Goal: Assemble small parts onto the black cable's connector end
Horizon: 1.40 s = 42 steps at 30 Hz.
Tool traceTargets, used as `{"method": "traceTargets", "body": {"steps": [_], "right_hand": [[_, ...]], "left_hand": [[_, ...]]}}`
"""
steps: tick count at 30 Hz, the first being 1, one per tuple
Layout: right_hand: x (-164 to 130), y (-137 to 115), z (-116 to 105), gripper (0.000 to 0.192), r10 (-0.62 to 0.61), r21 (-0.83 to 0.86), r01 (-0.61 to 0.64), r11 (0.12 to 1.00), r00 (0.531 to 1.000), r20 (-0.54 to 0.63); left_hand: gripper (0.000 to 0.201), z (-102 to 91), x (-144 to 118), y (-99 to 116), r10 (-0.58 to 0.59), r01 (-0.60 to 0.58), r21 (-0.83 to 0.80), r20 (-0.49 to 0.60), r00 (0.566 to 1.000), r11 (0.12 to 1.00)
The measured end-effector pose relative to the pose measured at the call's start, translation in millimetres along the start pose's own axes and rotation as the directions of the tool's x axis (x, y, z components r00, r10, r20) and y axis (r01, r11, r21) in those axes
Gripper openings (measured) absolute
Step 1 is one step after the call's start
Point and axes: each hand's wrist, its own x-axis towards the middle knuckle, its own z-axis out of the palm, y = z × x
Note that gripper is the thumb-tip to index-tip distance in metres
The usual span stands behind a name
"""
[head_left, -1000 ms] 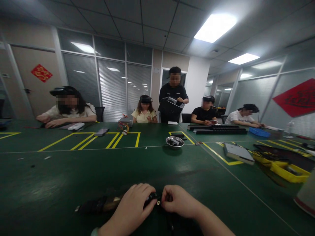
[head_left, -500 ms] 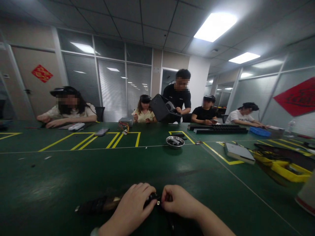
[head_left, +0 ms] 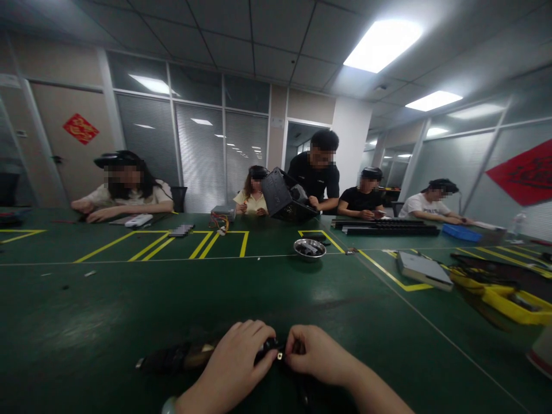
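A long dark object (head_left: pixel 172 359), with a brownish section and a small bright tip at its left end, lies across the near part of the table. My left hand (head_left: pixel 239 359) is closed over its right end, where a black rounded part shows between thumb and fingers. My right hand (head_left: pixel 317 353) is pinched just beside it, fingertips almost touching the left ones. Between the two sits a tiny shiny metal piece (head_left: pixel 280 356). What the right fingertips grip is too small and dark to name. A dark cord-like piece (head_left: pixel 305 394) hangs below the right hand.
Ahead stands a metal bowl (head_left: pixel 309 249) of dark parts. To the right are a flat silver box (head_left: pixel 425 270), a yellow tray (head_left: pixel 517 305) and a blue tray (head_left: pixel 461 232). Black rails (head_left: pixel 383 226) lie farther back. Several people work across the table; one standing person tilts a black case (head_left: pixel 287 198).
My hands keep almost the same pose on the dark object. Across the table, the standing person's head has lowered and the black case has tipped a little. The camera view has shifted slightly.
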Motion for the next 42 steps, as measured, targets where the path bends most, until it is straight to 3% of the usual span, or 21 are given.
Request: {"method": "traceTargets", "body": {"steps": [10,20,27,35,42], "right_hand": [[-1.5,-1.2,0.0,0.011,0.004,0.003,-0.004,1.000,1.000,-0.001],[-3.4,-0.9,1.1,0.014,0.027,-0.105,-0.033,0.994,0.998,-0.060],[-5.0,-8.9,4.1,0.014,0.050,-0.239,-0.078,0.968,0.991,-0.121],[-3.8,-3.2,2.8,0.013,0.049,-0.076,-0.055,0.996,0.996,-0.080],[-2.8,-7.0,4.5,0.013,0.093,-0.094,-0.101,0.990,0.991,-0.092]], "left_hand": [[0.017,-0.1,0.3,0.1,0.014,-0.014,0.000,0.008,1.000,1.000],[0.015,-3.1,-1.8,2.4,0.026,-0.026,-0.009,0.015,1.000,1.000],[0.013,4.0,-3.9,6.6,-0.030,0.030,-0.010,-0.036,0.999,0.999],[0.012,7.4,-1.7,6.6,-0.055,0.057,0.028,-0.055,0.997,0.998],[0.014,8.6,-2.7,9.2,-0.035,0.034,-0.011,-0.066,0.997,0.999]]}}
